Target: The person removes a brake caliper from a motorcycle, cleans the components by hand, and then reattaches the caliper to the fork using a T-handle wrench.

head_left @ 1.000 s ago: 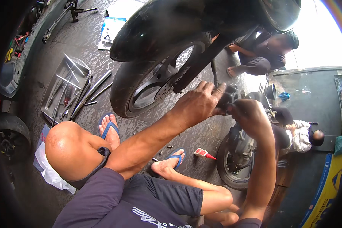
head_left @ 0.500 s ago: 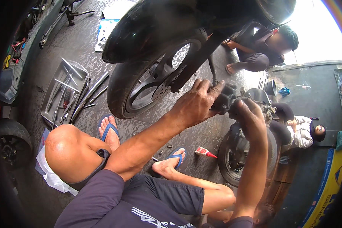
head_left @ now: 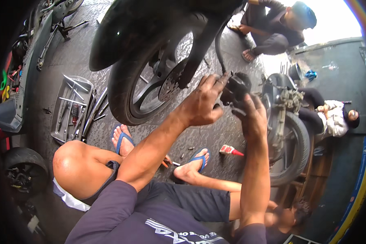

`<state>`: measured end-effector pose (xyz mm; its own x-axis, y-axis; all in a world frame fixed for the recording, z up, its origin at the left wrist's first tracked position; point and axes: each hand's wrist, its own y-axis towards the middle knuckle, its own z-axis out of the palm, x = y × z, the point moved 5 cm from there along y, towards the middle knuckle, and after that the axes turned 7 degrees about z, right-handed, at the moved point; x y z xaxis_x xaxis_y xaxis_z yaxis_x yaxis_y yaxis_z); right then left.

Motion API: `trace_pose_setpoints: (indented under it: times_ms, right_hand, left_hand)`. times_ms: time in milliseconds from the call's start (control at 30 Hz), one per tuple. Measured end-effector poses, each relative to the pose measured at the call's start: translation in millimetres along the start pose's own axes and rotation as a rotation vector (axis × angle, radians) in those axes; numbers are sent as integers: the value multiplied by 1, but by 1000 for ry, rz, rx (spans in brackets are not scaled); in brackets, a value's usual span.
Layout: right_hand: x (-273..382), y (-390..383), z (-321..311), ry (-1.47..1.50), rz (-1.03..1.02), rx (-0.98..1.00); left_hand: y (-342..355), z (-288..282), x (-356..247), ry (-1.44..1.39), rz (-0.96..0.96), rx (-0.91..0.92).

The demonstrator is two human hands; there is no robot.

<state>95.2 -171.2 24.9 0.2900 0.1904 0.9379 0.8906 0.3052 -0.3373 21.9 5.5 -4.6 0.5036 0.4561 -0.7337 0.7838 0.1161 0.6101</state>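
A black, blocky metal brake caliper [head_left: 235, 87] hangs on a thin black hose [head_left: 218, 46] just right of the motorcycle front wheel [head_left: 150, 81], held up between both hands. The left hand [head_left: 201, 103] grips its left side, fingers curled and pressed against the casting, the index finger stretched along its top. The right hand [head_left: 254, 118] closes around it from below and the right, fingers wrapped on the body. The wheel has a smooth rubber tyre, dark cast spokes and a drilled steel brake disc [head_left: 169, 86]. On the floor near a blue flip-flop [head_left: 199, 156] lies a small red and white tube [head_left: 230, 151]. A grey tray [head_left: 71, 110] of long steel tools sits to the left. The concrete floor [head_left: 227, 134] is dark, mottled and stained.
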Motion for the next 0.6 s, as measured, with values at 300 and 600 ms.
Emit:
trace_pose_setpoints:
  times_ms: [300, 600]
  right_hand:
    - [-1, -14, 12, -84, -264, -10]
    - [-17, -6, 19, -23, -205, 20]
  left_hand:
    - [-9, 17, 55, -1146, -290, -301]
    - [19, 83, 93, -1996, -662, 238]
